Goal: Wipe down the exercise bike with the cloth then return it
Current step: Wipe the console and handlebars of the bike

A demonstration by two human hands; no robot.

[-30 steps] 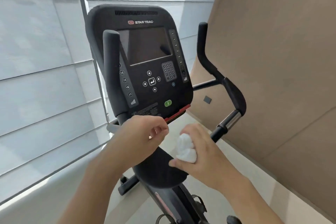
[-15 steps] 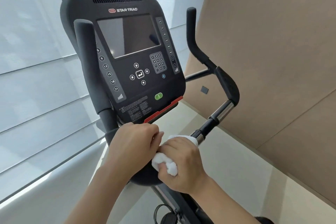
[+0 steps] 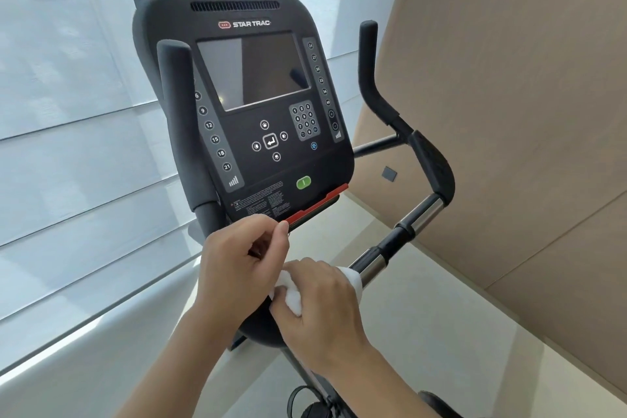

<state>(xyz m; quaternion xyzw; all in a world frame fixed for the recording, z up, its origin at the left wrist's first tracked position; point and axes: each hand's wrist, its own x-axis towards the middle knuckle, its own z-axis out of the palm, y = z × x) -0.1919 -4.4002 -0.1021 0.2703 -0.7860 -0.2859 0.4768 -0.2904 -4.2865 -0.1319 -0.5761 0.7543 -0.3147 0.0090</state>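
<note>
White cloth (image 3: 292, 295) is bunched in the right hand (image 3: 319, 305), whose fingers (image 3: 288, 312) are curled and pinching it against the bike (image 3: 258, 105), on the dark housing under the console where the right handlebar (image 3: 400, 234) begins. A second ago the cloth was further from this bar; now it touches its chrome end. The left hand (image 3: 237, 261) is loosely closed beside it, holding nothing I can see. I judge the wiping is moving to the handlebar, with much left.
</note>
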